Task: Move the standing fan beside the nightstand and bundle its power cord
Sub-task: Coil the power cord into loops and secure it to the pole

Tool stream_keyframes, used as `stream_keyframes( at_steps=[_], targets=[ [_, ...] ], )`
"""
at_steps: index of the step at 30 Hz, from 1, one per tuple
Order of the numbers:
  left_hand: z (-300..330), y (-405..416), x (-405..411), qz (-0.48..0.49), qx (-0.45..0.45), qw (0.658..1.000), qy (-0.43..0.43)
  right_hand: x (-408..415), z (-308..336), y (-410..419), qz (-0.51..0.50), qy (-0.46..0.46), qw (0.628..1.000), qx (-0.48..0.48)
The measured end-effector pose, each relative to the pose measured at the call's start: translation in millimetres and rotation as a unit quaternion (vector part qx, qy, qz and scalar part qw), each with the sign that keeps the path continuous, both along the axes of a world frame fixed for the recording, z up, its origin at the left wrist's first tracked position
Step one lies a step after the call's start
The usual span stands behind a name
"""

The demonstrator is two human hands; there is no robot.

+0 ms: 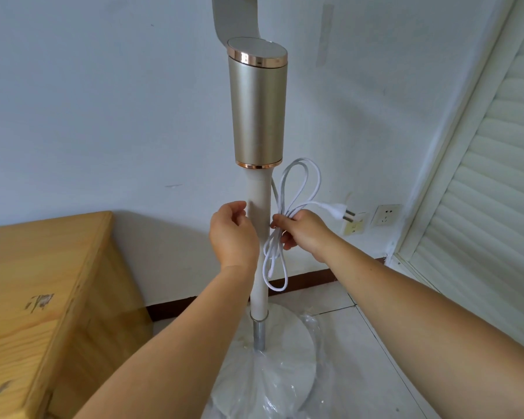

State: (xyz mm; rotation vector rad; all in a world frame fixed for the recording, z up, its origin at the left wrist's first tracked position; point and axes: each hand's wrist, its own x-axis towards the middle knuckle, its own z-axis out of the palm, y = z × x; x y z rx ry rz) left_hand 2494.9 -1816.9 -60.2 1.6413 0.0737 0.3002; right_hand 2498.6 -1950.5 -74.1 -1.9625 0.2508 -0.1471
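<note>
The standing fan point(257, 113) stands upright near the wall, with a gold cylinder body, a white pole and a round white base point(288, 358) wrapped in clear plastic. The wooden nightstand point(43, 282) is just left of it. My right hand point(303, 234) pinches the white power cord point(297, 189) at the middle of its loops, right of the pole; loops stick up and hang down, and the plug point(342, 213) points right. My left hand point(232, 234) is curled against the pole's left side; whether it pinches any cord is hidden.
A wall socket point(386, 214) sits low on the wall at the right. A white louvered door point(481, 192) fills the right side. Pale floor tiles point(375, 343) lie around the base, with a dark skirting board along the wall.
</note>
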Motion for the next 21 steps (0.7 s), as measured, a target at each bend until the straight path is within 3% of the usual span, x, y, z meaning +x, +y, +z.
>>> stream_keyframes(
  at_steps=[7,11,13,16,21],
  targets=[
    [1,14,-6,-0.066,0.055,0.995,0.049,-1,-4,12,-0.099,-0.027,0.993,0.05],
    [3,19,-8,-0.093,0.063,0.992,0.055,-5,-3,22,-0.175,-0.005,0.964,0.201],
    [3,19,-8,-0.106,0.068,0.99,0.057,-6,-2,24,-0.204,-0.006,0.952,0.229],
    [3,19,-6,-0.138,0.084,0.985,0.056,-8,2,28,-0.209,-0.003,0.955,0.21],
    [4,18,-4,-0.179,0.104,0.977,0.053,-10,9,34,-0.134,0.042,0.981,0.134]
  ],
)
